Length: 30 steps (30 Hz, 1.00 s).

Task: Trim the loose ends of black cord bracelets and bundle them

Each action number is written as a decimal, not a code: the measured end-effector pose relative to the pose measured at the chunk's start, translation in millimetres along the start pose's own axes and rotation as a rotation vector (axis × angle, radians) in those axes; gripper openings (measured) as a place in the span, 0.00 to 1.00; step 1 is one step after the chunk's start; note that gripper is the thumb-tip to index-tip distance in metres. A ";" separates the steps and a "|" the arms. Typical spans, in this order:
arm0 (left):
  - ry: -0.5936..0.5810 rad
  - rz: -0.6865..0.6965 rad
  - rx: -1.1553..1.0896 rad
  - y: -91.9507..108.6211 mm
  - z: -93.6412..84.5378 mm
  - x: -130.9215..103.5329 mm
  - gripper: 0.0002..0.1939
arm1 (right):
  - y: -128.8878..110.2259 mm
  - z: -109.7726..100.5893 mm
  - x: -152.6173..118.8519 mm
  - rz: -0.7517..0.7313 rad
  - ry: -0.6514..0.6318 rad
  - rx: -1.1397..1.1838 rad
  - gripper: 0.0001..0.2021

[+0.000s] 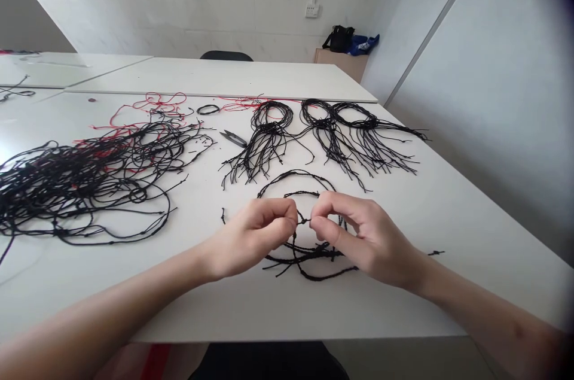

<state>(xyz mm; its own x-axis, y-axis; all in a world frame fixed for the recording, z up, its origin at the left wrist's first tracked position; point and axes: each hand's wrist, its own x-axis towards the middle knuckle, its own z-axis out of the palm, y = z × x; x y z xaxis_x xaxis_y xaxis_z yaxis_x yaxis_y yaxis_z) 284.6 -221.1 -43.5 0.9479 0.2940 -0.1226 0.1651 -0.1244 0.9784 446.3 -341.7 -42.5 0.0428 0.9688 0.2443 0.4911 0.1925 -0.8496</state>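
Between my two hands a thin black cord (pixel 304 221) with a small knot is stretched, just above the table. My left hand (pixel 271 227) pinches one side of it between thumb and forefinger. The other side is pinched the same way by my right hand (pixel 350 233). Below and behind the hands lie loose loops of braided black cord (pixel 314 277) on the white table. Part of these loops is hidden by my hands.
A big tangle of black cords (pixel 67 182) with red threads (pixel 156 102) covers the left. Small snips (pixel 234 139) lie beside three tied black bundles (pixel 271 122) farther back. A black ring (pixel 208 109) and a cord scrap (pixel 436 253) lie apart.
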 end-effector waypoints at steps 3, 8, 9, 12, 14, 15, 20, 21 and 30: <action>-0.074 -0.009 -0.046 -2.3 0.8 -1.4 0.13 | 1.2 -0.2 -1.6 0.030 -0.042 0.071 0.09; -0.138 0.042 -0.188 0.2 -1.6 -1.6 0.14 | 5.7 -7.3 0.9 0.100 -0.020 0.420 0.11; -0.137 0.058 -0.239 0.7 -2.7 -1.0 0.14 | 6.9 -9.4 1.8 0.097 0.017 0.481 0.11; -0.113 0.076 -0.329 1.0 -5.3 0.5 0.13 | 10.0 -13.7 3.5 0.088 0.088 0.522 0.12; -0.097 0.079 -0.323 0.4 -5.4 0.6 0.11 | 11.1 -13.9 3.7 0.100 0.068 0.502 0.11; -0.094 0.088 -0.305 -0.2 -4.9 0.6 0.10 | 11.3 -13.3 3.6 0.105 0.052 0.501 0.11; 0.054 0.128 -0.165 -4.9 2.4 1.1 0.09 | 10.0 -10.5 2.9 0.107 0.021 0.528 0.12; 0.087 0.124 -0.120 -6.0 4.4 1.6 0.12 | 9.6 -10.3 2.9 0.107 0.018 0.528 0.12; 0.139 0.124 0.164 -7.9 10.2 6.3 0.07 | 8.2 -10.6 4.7 0.133 -0.009 0.552 0.11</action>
<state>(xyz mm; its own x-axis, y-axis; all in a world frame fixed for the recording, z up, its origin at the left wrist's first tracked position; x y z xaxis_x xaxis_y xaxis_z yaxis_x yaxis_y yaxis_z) 292.0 -227.9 -53.7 0.9190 0.3929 0.0315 0.1028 -0.3160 0.9432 459.7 -337.3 -43.4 0.0647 0.9910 0.1169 -0.0454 0.1199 -0.9917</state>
